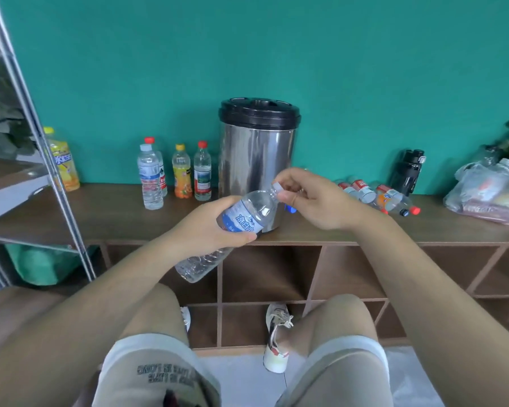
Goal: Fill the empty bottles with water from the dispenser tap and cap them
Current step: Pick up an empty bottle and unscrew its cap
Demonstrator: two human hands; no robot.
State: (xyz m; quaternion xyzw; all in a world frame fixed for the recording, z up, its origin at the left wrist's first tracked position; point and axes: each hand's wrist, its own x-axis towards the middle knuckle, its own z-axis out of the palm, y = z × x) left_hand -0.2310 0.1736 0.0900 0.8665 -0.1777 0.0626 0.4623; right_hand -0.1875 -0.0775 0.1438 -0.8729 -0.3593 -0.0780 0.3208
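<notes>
- Head view, first danger: could spill water out of the tilted bottle [244, 218] onto the counter [115, 212], if uncapped while slanted like this; hard to tell whether filled or empty.
- Could drop the white cap [276, 188], small and only pinched, down into the open compartments [262, 274] under the counter, if turned too fast or released too early.
- Could crush the thin plastic wall by squeezing too hard at the middle, and so push water out at the neck.
- Could knock the tap [291, 209] of the steel dispenser [256, 154], just behind the right hand, when bringing the neck closer; only a small blue piece of it visible.
- Left hand [206, 230]: closed around the middle of the bottle, over the blue label, thumb along the near lower side, fingers wrapped over the far side; carries the whole weight in the air, in front of the counter edge.
- Right hand [312, 198]: thumb and forefinger pinched on the cap at the top of the neck, other fingers loosely bent, touching nothing visible.
- Place of the bottle: between both hands, bottom low and toward the left, neck up and toward the dispenser; seems to touch neither counter nor dispenser.
</notes>
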